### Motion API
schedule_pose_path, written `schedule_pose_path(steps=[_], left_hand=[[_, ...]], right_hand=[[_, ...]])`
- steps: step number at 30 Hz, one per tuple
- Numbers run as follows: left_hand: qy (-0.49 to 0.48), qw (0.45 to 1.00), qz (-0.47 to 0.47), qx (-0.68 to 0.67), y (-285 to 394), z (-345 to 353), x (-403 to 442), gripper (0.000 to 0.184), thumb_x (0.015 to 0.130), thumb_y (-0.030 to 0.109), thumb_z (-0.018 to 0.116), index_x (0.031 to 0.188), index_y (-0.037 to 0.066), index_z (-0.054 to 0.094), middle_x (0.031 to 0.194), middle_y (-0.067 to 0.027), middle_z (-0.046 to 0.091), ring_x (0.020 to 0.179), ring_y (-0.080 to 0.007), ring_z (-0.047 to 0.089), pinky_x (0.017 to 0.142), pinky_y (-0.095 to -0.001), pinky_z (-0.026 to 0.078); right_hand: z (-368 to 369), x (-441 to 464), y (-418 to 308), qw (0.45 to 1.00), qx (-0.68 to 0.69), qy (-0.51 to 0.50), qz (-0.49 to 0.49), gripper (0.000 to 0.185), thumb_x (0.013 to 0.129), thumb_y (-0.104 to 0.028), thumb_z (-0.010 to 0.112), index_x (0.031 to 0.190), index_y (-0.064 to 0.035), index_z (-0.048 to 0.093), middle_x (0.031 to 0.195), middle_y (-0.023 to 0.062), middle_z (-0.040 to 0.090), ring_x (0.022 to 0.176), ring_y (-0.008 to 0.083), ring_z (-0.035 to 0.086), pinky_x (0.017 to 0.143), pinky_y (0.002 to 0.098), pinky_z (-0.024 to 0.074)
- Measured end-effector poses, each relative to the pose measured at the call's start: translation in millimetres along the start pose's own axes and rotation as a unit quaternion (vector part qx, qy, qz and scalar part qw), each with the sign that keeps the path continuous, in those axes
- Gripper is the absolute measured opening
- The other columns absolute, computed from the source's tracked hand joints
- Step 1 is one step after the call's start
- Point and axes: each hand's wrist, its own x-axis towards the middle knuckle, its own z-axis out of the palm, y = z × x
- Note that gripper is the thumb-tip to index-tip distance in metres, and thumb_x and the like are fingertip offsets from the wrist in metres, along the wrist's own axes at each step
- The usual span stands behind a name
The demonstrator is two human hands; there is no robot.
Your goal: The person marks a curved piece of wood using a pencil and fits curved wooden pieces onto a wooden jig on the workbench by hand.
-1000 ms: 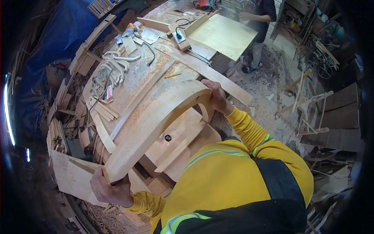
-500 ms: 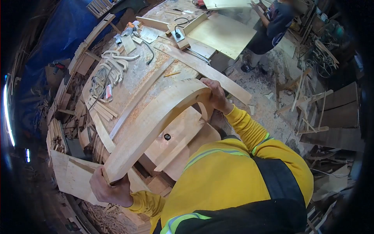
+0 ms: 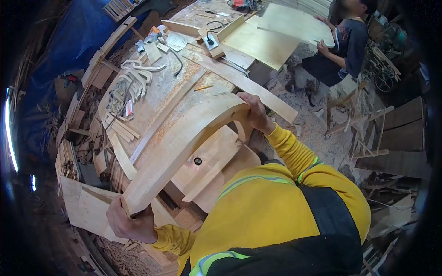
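A curved pale wooden piece (image 3: pixel 177 138) arches across the middle of the view, held by both of my hands. At its lower-left end my left hand (image 3: pixel 131 223) is closed around the wood. My right hand (image 3: pixel 255 112) grips the far bent end, fingers wrapped over the edge. Beneath the arch lies a flat wooden board (image 3: pixel 221 149) with a small dark round spot (image 3: pixel 198 161) on it. The workbench (image 3: pixel 179 99), dusted with sawdust, stretches out beyond the curved piece. A pencil (image 3: pixel 203 88) rests on it near the curve.
Long wooden strips (image 3: pixel 168 115) and a bundle of white cord (image 3: pixel 120 99) lie on the bench. A power strip (image 3: pixel 210 42) sits farther back. At upper right another person (image 3: pixel 345 43) holds a thin panel (image 3: pixel 294 25). Wooden frames (image 3: pixel 363 119) and scraps stand at the right.
The other person has moved right, and the panel in their hands has come farther into view over the bench. My hands and the curved wooden piece have stayed nearly still.
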Motion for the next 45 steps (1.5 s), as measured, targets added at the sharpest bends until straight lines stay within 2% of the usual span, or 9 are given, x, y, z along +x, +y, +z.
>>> schedule_pose_path(steps=[4, 5, 8, 24, 28, 33, 40, 43, 45], left_hand=[[-0.001, 1.0, -0.003, -0.003, 2, -2, 1, 0.042, 0.06, 0.027, 0.082, 0.089, 0.004, 0.062, 0.077, -0.0111, 0.06, 0.07, -0.032, 0.059, 0.063, -0.0398, 0.046], [-0.001, 1.0, -0.002, -0.004, 1, -1, 0, 0.042, 0.06, 0.028, 0.082, 0.089, 0.004, 0.062, 0.077, -0.0112, 0.06, 0.07, -0.032, 0.059, 0.062, -0.0398, 0.046], [-0.001, 1.0, -0.007, 0.0, 2, -3, 0, 0.043, 0.061, 0.029, 0.081, 0.089, 0.004, 0.062, 0.077, -0.0112, 0.059, 0.07, -0.0319, 0.058, 0.062, -0.0398, 0.045], [0.008, 1.0, 0.008, -0.008, 1, -3, -2, 0.042, 0.064, 0.031, 0.08, 0.089, 0.003, 0.062, 0.077, -0.0113, 0.059, 0.069, -0.0315, 0.058, 0.062, -0.0398, 0.045], [-0.002, 1.0, -0.003, -0.004, 1, -4, -4, 0.042, 0.064, 0.032, 0.079, 0.09, 0.003, 0.062, 0.078, -0.011, 0.06, 0.07, -0.0315, 0.058, 0.062, -0.0397, 0.045], [-0.002, 1.0, -0.002, 0.003, 1, -4, -2, 0.042, 0.063, 0.03, 0.08, 0.089, 0.003, 0.062, 0.078, -0.0104, 0.06, 0.07, -0.0314, 0.059, 0.063, -0.039, 0.046], [-0.001, 1.0, 0.002, 0.004, 2, -3, -1, 0.041, 0.061, 0.027, 0.081, 0.089, 0.003, 0.062, 0.077, -0.0108, 0.06, 0.069, -0.0319, 0.059, 0.063, -0.039, 0.046], [0.001, 1.0, 0.005, 0.005, 2, -2, -2, 0.04, 0.061, 0.026, 0.08, 0.089, 0.003, 0.062, 0.078, -0.0113, 0.06, 0.07, -0.0325, 0.059, 0.063, -0.0395, 0.046], [0.001, 1.0, 0.004, 0.005, 1, -2, -2, 0.04, 0.061, 0.026, 0.08, 0.089, 0.004, 0.062, 0.078, -0.0115, 0.06, 0.07, -0.0328, 0.059, 0.064, -0.0398, 0.046]], right_hand=[[4, 1, 5, 0.998, 0.062, 0.017, -0.004, 0.046, 0.088, 0.002, 0.058, 0.131, -0.005, 0.042, 0.111, 0.0209, 0.061, 0.093, 0.0322, 0.062, 0.084, 0.0364, 0.0508], [3, 1, 1, 0.995, 0.079, 0.028, 0.056, 0.027, 0.092, -0.012, 0.047, 0.117, -0.0016, 0.047, 0.1, 0.0186, 0.061, 0.085, 0.028, 0.06, 0.078, 0.0343, 0.0489], [0, 17, -23, 0.969, 0.139, 0.054, 0.197, 0.057, 0.099, -0.04, 0.025, 0.09, 0.0051, 0.057, 0.078, 0.0141, 0.061, 0.069, 0.0198, 0.056, 0.067, 0.03, 0.045], [-2, 22, -31, 0.977, 0.103, 0.064, 0.174, 0.056, 0.098, -0.039, 0.026, 0.093, 0.0068, 0.058, 0.081, 0.0149, 0.062, 0.073, 0.02, 0.056, 0.07, 0.0297, 0.0457], [1, 16, -20, 0.936, 0.235, 0.054, 0.258, 0.055, 0.099, -0.038, 0.027, 0.094, 0.0071, 0.058, 0.082, 0.0155, 0.063, 0.074, 0.0199, 0.057, 0.071, 0.0294, 0.046], [8, 14, -18, 0.991, -0.003, 0.102, 0.084, 0.054, 0.1, -0.038, 0.029, 0.095, 0.0063, 0.06, 0.083, 0.014, 0.063, 0.076, 0.017, 0.058, 0.072, 0.0287, 0.0465], [6, 8, -18, 0.925, 0.262, 0.075, 0.264, 0.048, 0.1, -0.031, 0.029, 0.094, 0.0056, 0.06, 0.088, 0.0177, 0.065, 0.077, 0.0236, 0.062, 0.075, 0.0318, 0.0477], [6, 5, -3, 0.937, 0.255, 0.039, 0.234, 0.041, 0.1, -0.024, 0.029, 0.097, 0.0052, 0.058, 0.091, 0.0197, 0.064, 0.078, 0.0284, 0.063, 0.074, 0.0339, 0.0491], [7, 8, -7, 0.993, 0.054, 0.072, 0.079, 0.037, 0.101, -0.021, 0.03, 0.1, 0.0054, 0.056, 0.091, 0.0199, 0.064, 0.077, 0.0295, 0.063, 0.074, 0.0346, 0.0498]])
